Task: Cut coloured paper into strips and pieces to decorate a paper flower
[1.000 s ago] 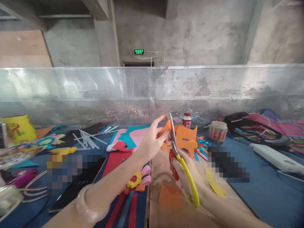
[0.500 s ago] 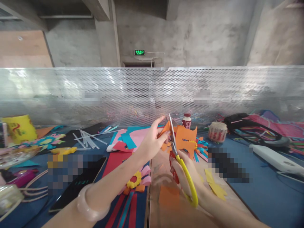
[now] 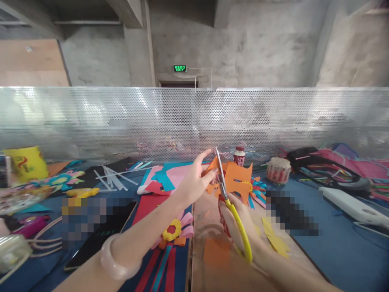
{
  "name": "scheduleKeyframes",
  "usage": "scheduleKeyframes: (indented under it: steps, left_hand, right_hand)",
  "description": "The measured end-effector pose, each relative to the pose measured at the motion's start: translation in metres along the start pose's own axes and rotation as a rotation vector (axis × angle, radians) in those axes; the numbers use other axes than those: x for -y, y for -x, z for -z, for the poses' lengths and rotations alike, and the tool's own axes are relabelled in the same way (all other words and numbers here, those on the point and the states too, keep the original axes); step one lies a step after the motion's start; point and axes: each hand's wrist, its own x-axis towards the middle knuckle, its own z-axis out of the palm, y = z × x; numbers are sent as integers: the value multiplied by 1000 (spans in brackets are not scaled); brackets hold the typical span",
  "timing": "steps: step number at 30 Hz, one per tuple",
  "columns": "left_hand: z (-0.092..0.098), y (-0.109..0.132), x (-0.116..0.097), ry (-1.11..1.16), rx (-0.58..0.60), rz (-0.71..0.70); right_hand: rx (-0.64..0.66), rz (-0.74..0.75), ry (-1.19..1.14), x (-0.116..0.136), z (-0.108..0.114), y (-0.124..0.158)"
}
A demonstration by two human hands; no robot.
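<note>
My left hand point(image 3: 203, 172) pinches a small piece of orange paper point(image 3: 214, 165) between thumb and fingers. In my right hand point(image 3: 235, 217) is a pair of scissors point(image 3: 224, 188) with yellow and red handles, its blades pointing up and away from me. The blades lie right beside the orange piece; whether they touch it I cannot tell. Just behind the blades lies a larger cut orange sheet point(image 3: 238, 178). A flat orange piece point(image 3: 216, 252) rests on the brown board point(image 3: 209, 280) beneath my right hand. Left of it lies a paper flower point(image 3: 172, 230) with a yellow and red centre and ribbon tails.
To the left are a dark phone point(image 3: 100, 239), a yellow glue gun point(image 3: 83, 192), clear glue sticks point(image 3: 114, 178) and a yellow tub point(image 3: 26, 164). Toward the right stand a bottle point(image 3: 239, 156), a glass jar point(image 3: 278, 170) and a white device point(image 3: 354, 205). A perforated metal screen point(image 3: 194, 121) closes the back.
Both hands keep almost the same place. The scissors' yellow handle has moved slightly closer to the red one. The camera view has shifted very slightly.
</note>
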Motion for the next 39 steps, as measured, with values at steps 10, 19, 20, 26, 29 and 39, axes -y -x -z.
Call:
scheduleKeyframes:
  steps: [10, 19, 20, 26, 29, 39]
  left_hand:
    - [1, -1, 3, 14, 19, 14]
    - [2, -2, 1, 17, 13, 29]
    - [3, -2, 1, 16, 7, 36]
    - [14, -8, 7, -26, 61, 17]
    - [26, -12, 15, -66, 132, 70]
    - [49, 18, 36, -43, 276, 253]
  right_hand:
    - [-62, 21, 2, 0, -3, 1]
    - [-126, -15, -41, -4, -8, -4]
    - [-123, -20, -61, -3, -9, -3]
    - [-124, 19, 24, 5, 3, -8]
    - [-107, 97, 294, 8, 24, -26]
    - [-148, 68, 479, -24, 55, -65]
